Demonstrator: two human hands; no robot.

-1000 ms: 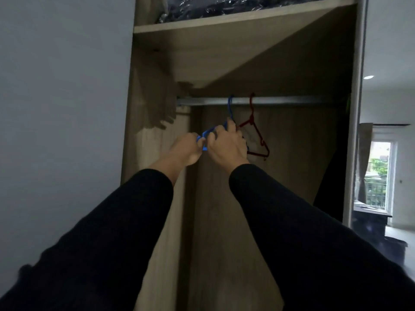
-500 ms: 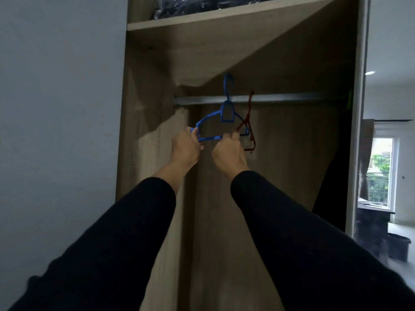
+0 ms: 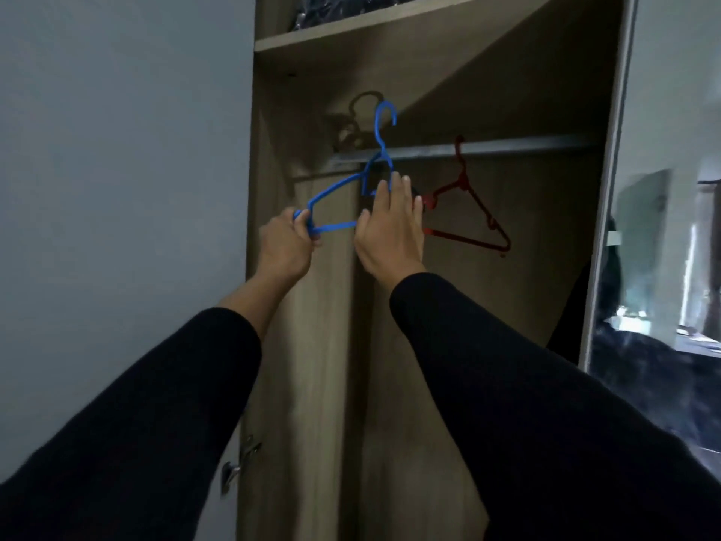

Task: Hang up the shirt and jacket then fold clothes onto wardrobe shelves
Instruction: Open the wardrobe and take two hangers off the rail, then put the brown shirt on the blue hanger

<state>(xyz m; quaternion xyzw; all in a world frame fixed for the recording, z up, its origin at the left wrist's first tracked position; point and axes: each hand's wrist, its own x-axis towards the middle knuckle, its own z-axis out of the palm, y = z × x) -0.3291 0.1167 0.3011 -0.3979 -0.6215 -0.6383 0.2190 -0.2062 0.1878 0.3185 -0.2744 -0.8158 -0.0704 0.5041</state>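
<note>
Inside the wardrobe [image 3: 487, 91], the left hand [image 3: 286, 246] grips the blue hanger [image 3: 343, 185] by its end, hook clear above the rail [image 3: 507, 147]; the right hand [image 3: 390, 224] lies with fingers extended against it, beside the red hanger [image 3: 472, 212].

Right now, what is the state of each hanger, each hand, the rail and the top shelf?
blue hanger: lifted off the rail, hook above it, tilted.
red hanger: hanging on the rail, bare.
rail: carries only the red hanger.
left hand: closed on the blue hanger's left end.
right hand: open, fingers spread by the blue hanger's middle.
top shelf: holds dark bagged items.
</note>
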